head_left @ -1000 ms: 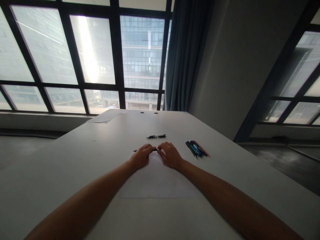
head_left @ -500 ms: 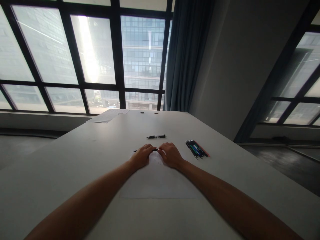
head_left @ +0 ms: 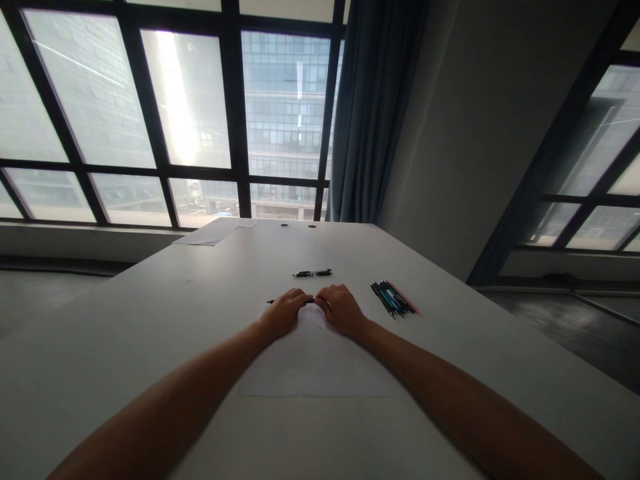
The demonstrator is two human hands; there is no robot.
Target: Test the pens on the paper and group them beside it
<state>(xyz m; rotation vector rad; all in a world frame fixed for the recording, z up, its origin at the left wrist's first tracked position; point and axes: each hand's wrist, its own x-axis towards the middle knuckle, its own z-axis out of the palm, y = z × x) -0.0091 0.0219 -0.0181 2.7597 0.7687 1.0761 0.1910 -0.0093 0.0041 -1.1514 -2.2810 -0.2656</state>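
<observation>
Both my hands meet over the upper part of a white sheet of paper (head_left: 320,367). My left hand (head_left: 284,313) is closed on a slim black pen (head_left: 310,301), whose end sticks out to the left of the fingers. At the other end of the pen, my right hand (head_left: 341,309) grips it with thumb and fingers. Small faint marks show on the paper between the hands. Just beyond them lies another pen (head_left: 313,273), black with a clear barrel. My fingers hide much of the held pen.
A bundle of several pens (head_left: 394,298), black, green, blue and reddish, lies to the right on the white table (head_left: 125,333). Papers (head_left: 210,232) rest at the far left edge. Two dark round fittings sit at the far end, before the windows and curtain (head_left: 373,120).
</observation>
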